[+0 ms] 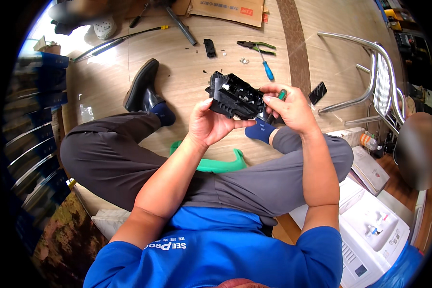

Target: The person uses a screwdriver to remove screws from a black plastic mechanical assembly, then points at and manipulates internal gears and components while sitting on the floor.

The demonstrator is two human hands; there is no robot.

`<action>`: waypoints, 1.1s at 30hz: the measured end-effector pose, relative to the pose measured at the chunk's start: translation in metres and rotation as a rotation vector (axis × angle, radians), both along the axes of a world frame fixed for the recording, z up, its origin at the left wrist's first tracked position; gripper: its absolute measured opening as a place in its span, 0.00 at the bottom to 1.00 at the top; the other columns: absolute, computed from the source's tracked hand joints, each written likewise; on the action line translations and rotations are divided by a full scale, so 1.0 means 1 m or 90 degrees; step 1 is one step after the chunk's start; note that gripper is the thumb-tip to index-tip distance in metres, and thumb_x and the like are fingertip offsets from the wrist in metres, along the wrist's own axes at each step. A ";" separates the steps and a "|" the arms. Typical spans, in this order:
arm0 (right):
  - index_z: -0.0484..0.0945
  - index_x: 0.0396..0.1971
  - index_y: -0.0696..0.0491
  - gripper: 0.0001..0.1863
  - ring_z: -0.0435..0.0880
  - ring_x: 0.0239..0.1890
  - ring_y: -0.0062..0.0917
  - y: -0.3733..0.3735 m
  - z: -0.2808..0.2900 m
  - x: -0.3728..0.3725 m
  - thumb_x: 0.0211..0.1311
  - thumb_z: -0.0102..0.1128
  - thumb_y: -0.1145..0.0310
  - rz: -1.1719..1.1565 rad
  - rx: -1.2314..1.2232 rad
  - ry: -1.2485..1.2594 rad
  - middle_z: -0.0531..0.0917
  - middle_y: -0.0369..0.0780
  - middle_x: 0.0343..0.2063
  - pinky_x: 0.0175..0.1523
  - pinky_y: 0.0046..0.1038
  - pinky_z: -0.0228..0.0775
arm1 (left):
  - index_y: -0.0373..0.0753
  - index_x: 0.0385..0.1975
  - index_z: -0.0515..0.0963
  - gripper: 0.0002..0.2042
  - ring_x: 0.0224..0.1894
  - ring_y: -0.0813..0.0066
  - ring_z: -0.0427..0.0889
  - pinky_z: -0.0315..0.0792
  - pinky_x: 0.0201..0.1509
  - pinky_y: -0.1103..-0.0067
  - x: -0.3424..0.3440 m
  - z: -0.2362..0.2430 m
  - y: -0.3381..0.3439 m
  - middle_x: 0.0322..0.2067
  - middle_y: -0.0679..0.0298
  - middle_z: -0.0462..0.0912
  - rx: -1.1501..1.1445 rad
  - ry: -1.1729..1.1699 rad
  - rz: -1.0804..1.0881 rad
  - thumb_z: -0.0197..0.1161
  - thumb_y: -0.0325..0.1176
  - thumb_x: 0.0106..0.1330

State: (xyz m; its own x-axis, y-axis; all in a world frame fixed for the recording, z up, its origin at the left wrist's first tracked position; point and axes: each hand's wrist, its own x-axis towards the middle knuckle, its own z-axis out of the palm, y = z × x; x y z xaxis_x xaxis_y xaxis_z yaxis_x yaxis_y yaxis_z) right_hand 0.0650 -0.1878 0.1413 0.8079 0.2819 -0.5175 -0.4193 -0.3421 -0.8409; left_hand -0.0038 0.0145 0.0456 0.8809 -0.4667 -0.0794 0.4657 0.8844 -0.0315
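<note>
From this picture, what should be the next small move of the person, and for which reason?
Probably the right hand should bring the green-handled tool round to the open face of the black housing. The left hand supports the housing, its open face shows upward, and the tool, gripped by the right hand, seems beside it, not on it.

The floor (pixel 336 62) is brightly lit and, at the far left, washed out by white glare. Highlights are caught along the metal chair (pixel 383 86) at right. Toward the blackened edge, the blue stack (pixel 48 77) at left is bent and blurred.
</note>
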 end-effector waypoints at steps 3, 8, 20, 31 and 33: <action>0.80 0.48 0.63 0.14 0.78 0.27 0.14 -0.001 0.002 0.000 0.63 0.63 0.76 0.007 0.004 0.009 0.82 0.35 0.29 0.30 0.17 0.70 | 0.37 0.68 0.63 0.40 0.66 0.43 0.70 0.59 0.69 0.41 0.001 -0.001 0.001 0.65 0.45 0.69 -0.001 -0.001 -0.009 0.65 0.49 0.56; 0.80 0.48 0.63 0.14 0.78 0.27 0.13 -0.001 0.003 0.001 0.63 0.63 0.76 0.018 0.001 0.016 0.83 0.34 0.30 0.31 0.17 0.70 | 0.37 0.68 0.63 0.39 0.66 0.43 0.70 0.59 0.69 0.42 0.000 -0.003 0.001 0.64 0.45 0.69 0.004 -0.002 -0.013 0.65 0.48 0.56; 0.80 0.50 0.63 0.17 0.79 0.27 0.13 -0.002 0.001 0.003 0.62 0.65 0.74 0.044 -0.014 0.017 0.83 0.35 0.30 0.30 0.16 0.70 | 0.38 0.70 0.61 0.41 0.68 0.42 0.67 0.55 0.70 0.39 0.001 -0.006 0.003 0.67 0.44 0.66 0.040 0.002 -0.023 0.66 0.49 0.56; 0.81 0.45 0.61 0.13 0.77 0.26 0.13 0.001 -0.002 0.002 0.61 0.65 0.75 0.031 -0.036 0.025 0.82 0.33 0.26 0.28 0.17 0.68 | 0.40 0.68 0.63 0.36 0.65 0.44 0.71 0.63 0.65 0.40 0.000 -0.010 0.003 0.65 0.46 0.69 -0.012 -0.006 -0.016 0.64 0.47 0.61; 0.81 0.45 0.61 0.13 0.77 0.26 0.12 -0.001 -0.004 0.002 0.61 0.66 0.74 0.036 -0.045 0.020 0.81 0.33 0.25 0.28 0.16 0.68 | 0.40 0.68 0.63 0.36 0.65 0.45 0.71 0.62 0.66 0.40 0.000 -0.009 0.002 0.65 0.46 0.69 -0.008 0.002 -0.023 0.64 0.47 0.60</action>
